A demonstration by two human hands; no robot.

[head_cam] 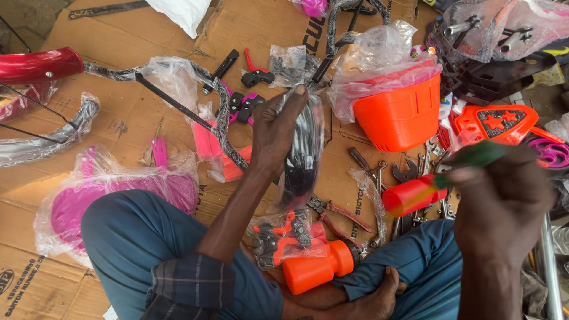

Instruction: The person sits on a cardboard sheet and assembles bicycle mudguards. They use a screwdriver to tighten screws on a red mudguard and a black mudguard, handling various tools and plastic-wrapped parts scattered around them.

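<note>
An orange bottle (314, 269) is seen nearest, lying on its side between the crossed legs in blue trousers, just above a bare foot (379, 296). Touching the bottle's upper side, a clear bag of small orange and black parts (278, 234) is found.

The right hand (504, 201) is raised close to the camera at the right edge. It is closed around a tool with a green handle (474, 155) and a red barrel (412, 195), the red end pointing left; how the fingers sit on it is blurred. Beneath that tool, spanners and pliers (409, 172) are spread on the cardboard (130, 124) that covers the floor.

The left hand (275, 133) is held out in the middle, with its fingers clamped on the top of a black curved mudguard wrapped in clear plastic (302, 154). The mudguard hangs down from the grip, above the cardboard and the bag of parts.

To the left, beside the knee, a pink seat in a plastic bag (112, 195) is laid. Further out, a black wrapped frame piece (195, 112) runs across the cardboard, and black and pink brake levers (246, 104) lie just beyond the left hand. An orange basket covered with plastic (400, 112) stands to the right of the mudguard, with an orange plate bearing stars (498, 121) beside it. A red mudguard (35, 65) is seen at the far left edge.
</note>
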